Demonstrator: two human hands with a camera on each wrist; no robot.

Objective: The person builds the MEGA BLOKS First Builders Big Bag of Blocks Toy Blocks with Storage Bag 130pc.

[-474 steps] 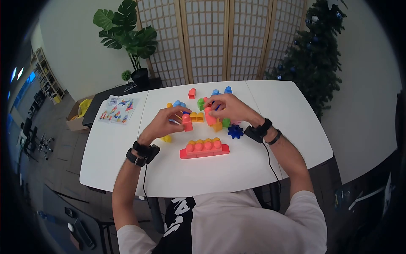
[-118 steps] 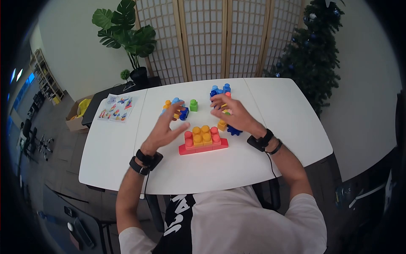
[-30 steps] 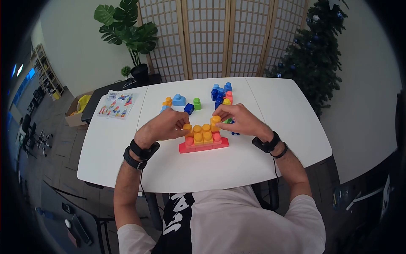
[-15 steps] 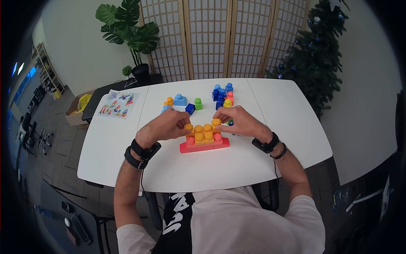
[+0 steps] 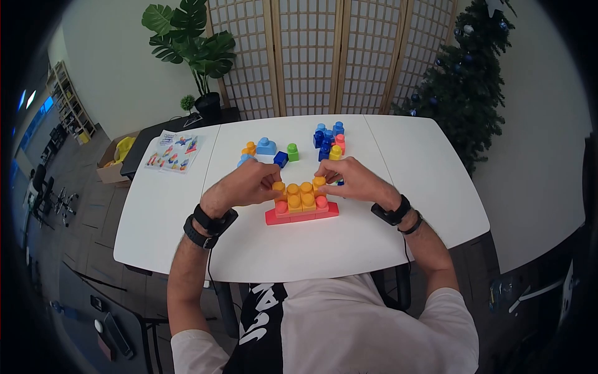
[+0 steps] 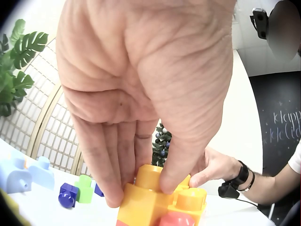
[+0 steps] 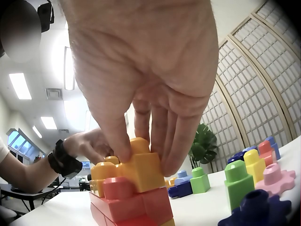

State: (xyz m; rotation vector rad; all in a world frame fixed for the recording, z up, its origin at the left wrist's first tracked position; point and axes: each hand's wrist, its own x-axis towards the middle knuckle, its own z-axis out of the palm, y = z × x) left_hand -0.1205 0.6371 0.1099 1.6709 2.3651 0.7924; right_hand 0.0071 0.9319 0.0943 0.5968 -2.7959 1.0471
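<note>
In the head view, a stepped build of toy building blocks stands on the white table, with a long red base whose ends slope. Yellow blocks with round studs rise in its middle. My left hand pinches the yellow block at its left end between thumb and fingers. At the opposite end my right hand pinches another yellow block, seated over red blocks in the right wrist view. A red stud shows in front of each held block.
Behind the build lie a light-blue block, a dark-blue block and a green block. Several blue blocks cluster at the back right. A dark-blue gear and a pink gear sit near my right hand. A picture sheet lies left.
Earlier the hands handled red blocks, then hovered with spread fingers. Since then yellow blocks have come onto both ends of the build, and both hands now pinch them. The last second shows almost no movement.
</note>
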